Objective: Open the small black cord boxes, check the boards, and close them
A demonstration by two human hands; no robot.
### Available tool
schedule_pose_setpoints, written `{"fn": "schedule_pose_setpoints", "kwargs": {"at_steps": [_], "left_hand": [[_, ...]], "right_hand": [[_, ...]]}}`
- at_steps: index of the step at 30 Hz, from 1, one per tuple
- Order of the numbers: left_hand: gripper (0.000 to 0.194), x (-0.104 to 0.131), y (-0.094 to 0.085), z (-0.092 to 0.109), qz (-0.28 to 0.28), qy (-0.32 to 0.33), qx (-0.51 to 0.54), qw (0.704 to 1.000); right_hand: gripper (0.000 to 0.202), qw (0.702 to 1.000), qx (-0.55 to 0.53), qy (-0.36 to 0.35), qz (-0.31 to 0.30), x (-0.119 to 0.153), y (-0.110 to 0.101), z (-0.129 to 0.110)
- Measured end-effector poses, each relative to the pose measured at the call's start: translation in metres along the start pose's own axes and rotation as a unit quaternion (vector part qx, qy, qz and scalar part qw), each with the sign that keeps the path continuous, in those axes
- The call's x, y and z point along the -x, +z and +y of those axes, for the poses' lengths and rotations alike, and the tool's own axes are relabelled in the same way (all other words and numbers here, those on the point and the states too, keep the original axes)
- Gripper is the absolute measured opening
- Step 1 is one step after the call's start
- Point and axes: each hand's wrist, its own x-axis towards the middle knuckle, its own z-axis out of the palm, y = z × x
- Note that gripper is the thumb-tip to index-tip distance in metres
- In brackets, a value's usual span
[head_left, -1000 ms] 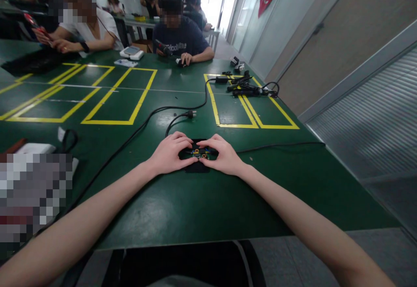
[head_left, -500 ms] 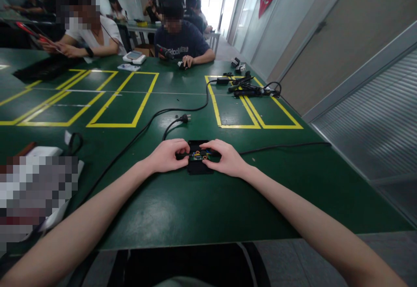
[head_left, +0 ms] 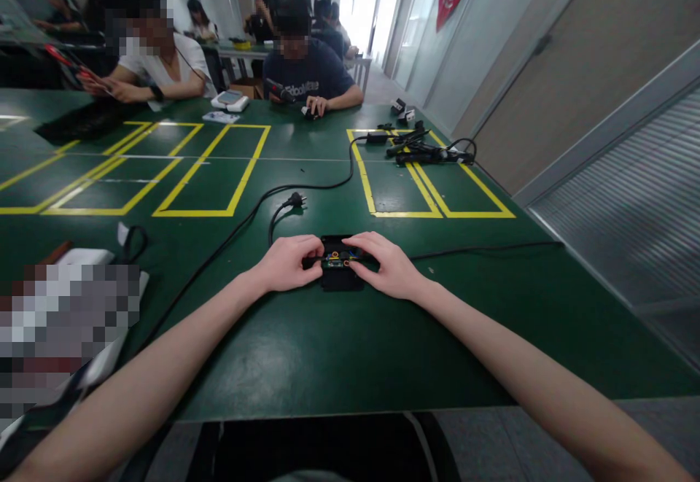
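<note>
On the green table lies an opened black case (head_left: 343,281), with a small circuit board (head_left: 335,264) and copper-coloured coils across its middle. My left hand (head_left: 292,263) is closed around a black cable end at the board's left side. At the right side, my right hand (head_left: 386,265) curls its thumb and fingers round the board's other end, where a black cable (head_left: 481,251) runs off to the right. The exact contact of the right fingertips is too small to make out. A black plug (head_left: 296,201) rests beyond my left hand.
The green table (head_left: 262,365) bears yellow tape outlines. Tangled black cables and adapters (head_left: 415,152) lie at the back right. A white device (head_left: 230,100) stands near two people seated across the table. Blurred items (head_left: 65,321) lie at the left.
The view has shifted slightly, so most things appear a little further right. The plug has turned and moved a little left on the table. Both hands keep their places at the board.
</note>
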Motion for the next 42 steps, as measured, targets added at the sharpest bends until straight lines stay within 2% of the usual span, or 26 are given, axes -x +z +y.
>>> {"fn": "schedule_pose_setpoints", "kwargs": {"at_steps": [3, 8, 15, 22, 26, 36, 42], "left_hand": [[0.006, 0.000, -0.001, 0.001, 0.003, 0.001, -0.004, 1.000], [0.005, 0.000, -0.001, 0.003, 0.024, 0.001, 0.008, 1.000], [0.002, 0.001, -0.001, 0.001, 0.057, -0.025, 0.050, 0.997], [0.007, 0.002, -0.004, 0.007, -0.007, -0.049, 0.203, 0.978], [0.008, 0.004, -0.005, 0.009, -0.039, -0.081, 0.251, 0.964], [0.007, 0.004, -0.005, 0.015, -0.077, -0.084, 0.258, 0.959], [0.007, 0.004, -0.004, 0.014, -0.065, -0.080, 0.243, 0.965]], "right_hand": [[0.022, 1.000, 0.022, -0.005, 0.009, 0.001, -0.008, 0.005], [0.005, 0.998, 0.056, -0.001, -0.009, 0.002, -0.015, 0.017], [0.012, 0.999, 0.021, 0.019, -0.028, 0.006, -0.017, 0.015], [0.012, 0.998, -0.011, 0.006, -0.054, 0.010, -0.018, 0.009], [0.010, 0.998, -0.022, -0.006, -0.061, 0.010, -0.019, 0.006], [0.009, 0.996, -0.035, -0.018, -0.084, 0.010, -0.023, 0.001], [0.010, 0.996, -0.014, -0.017, -0.086, 0.009, -0.022, 0.002]]}}
